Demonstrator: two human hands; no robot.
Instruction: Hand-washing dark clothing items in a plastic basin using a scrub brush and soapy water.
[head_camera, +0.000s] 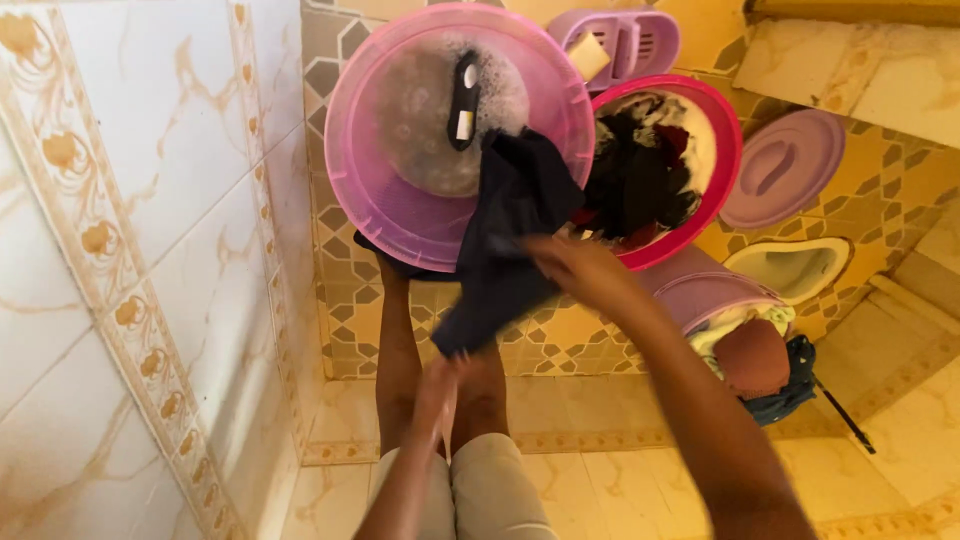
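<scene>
Both hands stretch a dark wet garment (505, 230) above the pink soapy basin (400, 200): right hand (570, 265) fingers clenched on its upper part, left hand (445, 385) (blurred) gripping the lower end. Beside it, a red basin (725, 140) holds dark clothes.

Bare arms, no sleeves; light beige shorts (480, 490); bare legs.
</scene>
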